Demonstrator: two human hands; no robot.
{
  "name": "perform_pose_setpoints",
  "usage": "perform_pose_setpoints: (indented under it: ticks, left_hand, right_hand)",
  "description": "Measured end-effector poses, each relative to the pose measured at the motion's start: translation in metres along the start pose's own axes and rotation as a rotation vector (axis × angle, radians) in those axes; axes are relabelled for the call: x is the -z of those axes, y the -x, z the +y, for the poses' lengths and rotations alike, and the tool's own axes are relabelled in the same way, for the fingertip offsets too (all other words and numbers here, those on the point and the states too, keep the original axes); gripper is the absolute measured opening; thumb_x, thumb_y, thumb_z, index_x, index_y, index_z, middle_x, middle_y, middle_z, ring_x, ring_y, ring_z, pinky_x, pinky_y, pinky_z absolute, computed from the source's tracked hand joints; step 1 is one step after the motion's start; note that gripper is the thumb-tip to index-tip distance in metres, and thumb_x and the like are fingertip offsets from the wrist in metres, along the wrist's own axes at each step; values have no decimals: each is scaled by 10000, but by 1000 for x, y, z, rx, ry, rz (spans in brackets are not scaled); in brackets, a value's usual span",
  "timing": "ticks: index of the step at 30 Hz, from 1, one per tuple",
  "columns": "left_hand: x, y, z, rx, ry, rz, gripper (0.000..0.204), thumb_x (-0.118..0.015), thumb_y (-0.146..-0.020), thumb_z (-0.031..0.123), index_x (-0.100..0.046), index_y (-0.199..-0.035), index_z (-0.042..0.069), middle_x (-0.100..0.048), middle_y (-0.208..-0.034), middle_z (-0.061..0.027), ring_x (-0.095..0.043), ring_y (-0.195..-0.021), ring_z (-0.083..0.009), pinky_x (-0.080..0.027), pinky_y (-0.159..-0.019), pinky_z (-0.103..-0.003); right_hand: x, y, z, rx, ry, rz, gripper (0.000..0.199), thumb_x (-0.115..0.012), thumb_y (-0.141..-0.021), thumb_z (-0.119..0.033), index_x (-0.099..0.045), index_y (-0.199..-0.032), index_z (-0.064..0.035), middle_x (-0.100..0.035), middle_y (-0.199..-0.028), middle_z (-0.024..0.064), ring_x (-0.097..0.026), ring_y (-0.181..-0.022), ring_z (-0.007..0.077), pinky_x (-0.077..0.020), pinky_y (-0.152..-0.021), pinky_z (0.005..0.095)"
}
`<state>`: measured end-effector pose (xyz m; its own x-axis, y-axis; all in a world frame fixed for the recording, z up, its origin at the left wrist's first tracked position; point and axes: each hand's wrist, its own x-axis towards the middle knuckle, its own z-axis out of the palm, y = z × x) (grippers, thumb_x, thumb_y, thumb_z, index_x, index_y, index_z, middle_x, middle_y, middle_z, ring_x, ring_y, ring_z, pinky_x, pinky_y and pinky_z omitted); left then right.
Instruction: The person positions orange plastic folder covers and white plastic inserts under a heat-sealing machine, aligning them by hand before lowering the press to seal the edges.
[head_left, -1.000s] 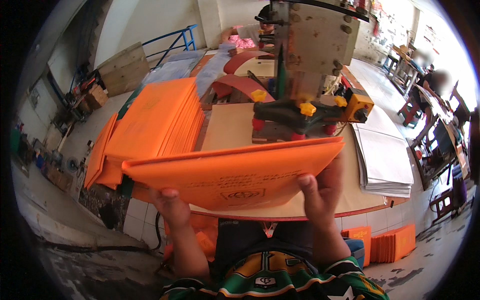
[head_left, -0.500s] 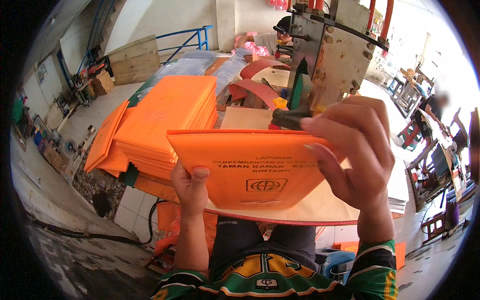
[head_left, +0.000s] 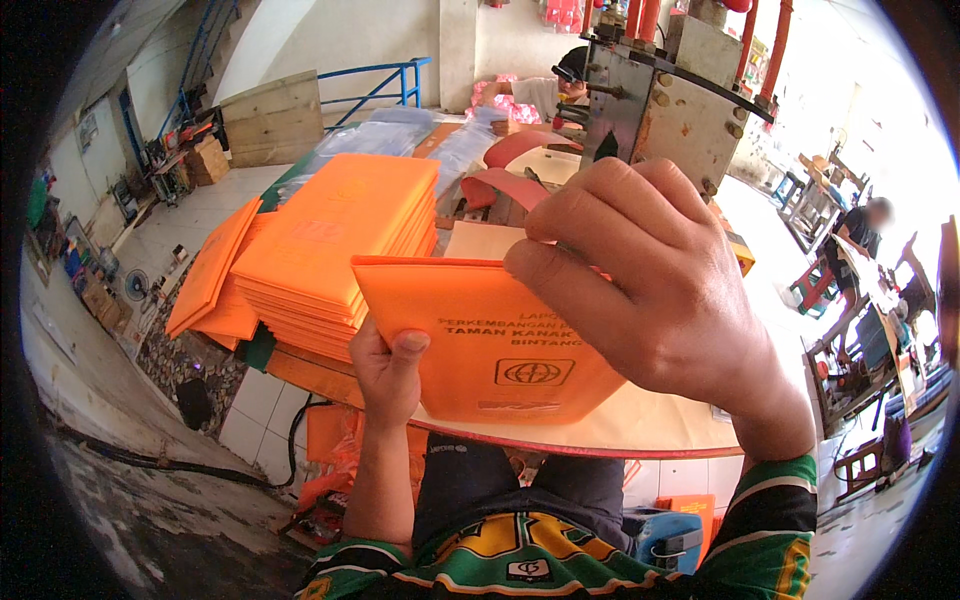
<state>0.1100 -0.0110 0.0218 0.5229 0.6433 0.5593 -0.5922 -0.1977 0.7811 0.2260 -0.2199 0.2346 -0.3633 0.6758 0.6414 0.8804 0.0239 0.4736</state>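
Note:
An orange folder (head_left: pixel 450 370) with dark print and a round emblem stands upright at the table's front, its top edge toward me. My left hand (head_left: pixel 388 370) grips its left side, thumb flat on the front and the other fingers hidden behind. Across its upper right part reaches my right hand (head_left: pixel 650 270), fingers curled and thumb and index finger closed at the top edge. That hand hides part of the print and the right corner. To the left rises a tall stack of similar orange folders (head_left: pixel 330 220), with a few more leaning (head_left: pixel 215 265) against its left side.
A metal press (head_left: pixel 660 120) with red hoses stands behind my right hand. Pinkish-red strips (head_left: pixel 505 185) curl beside it, and clear plastic sheets (head_left: pixel 370 135) lie at the back. One person (head_left: pixel 545 90) is beyond the table, another (head_left: pixel 855 235) sits far right. The table's rounded edge (head_left: pixel 600 450) is before me.
My right hand has moved left along the folder's top edge, covering more of the print. The folder has shifted slightly right; my left hand keeps its grip.

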Motion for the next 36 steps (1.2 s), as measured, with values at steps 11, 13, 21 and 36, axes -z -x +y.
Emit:
perform_pose_setpoints:
  ticks: [11, 13, 21, 36]
  left_hand:
    - [1, -2, 0, -14, 13, -19, 784, -801, -931, 672, -661, -1313, 2, -700, -1230, -32, -636, -1133, -162, -512, -1009, -357]
    - [-1, -2, 1, -12, 18, -23, 787, -800, -933, 669, -655, -1322, 1, -698, -1234, -33, -634, -1138, -161, -510, -1011, -356]
    - [0, -1, 0, -15, 8, -9, 781, -807, -929, 665, -658, -1300, -7, -705, -1207, -34, -647, -1108, -156, -523, -985, -354]
    - [-2, -2, 2, -126, 93, -80, 572, -791, -1016, 480, -665, -1250, -27, -730, -1134, -33, -649, -1021, -97, -532, -901, -285]
  right_hand:
    - [-6, -1, -6, 62, 113, 3, 249, -732, -678, -160, -699, -894, -39, -647, -950, 38, -658, -908, 209, -471, -721, 361]
    - [-6, -3, -8, 62, 108, -1, 250, -730, -671, -159, -694, -886, -37, -640, -942, 38, -656, -898, 209, -471, -717, 361]
    - [-7, -9, 7, 73, 167, 113, 225, -747, -679, -139, -687, -874, -44, -627, -923, 57, -630, -836, 218, -475, -695, 373]
    - [7, 29, -3, -265, -177, -178, 363, -847, -898, -275, -720, -1160, -59, -722, -941, 105, -717, -848, 329, -570, -751, 435]
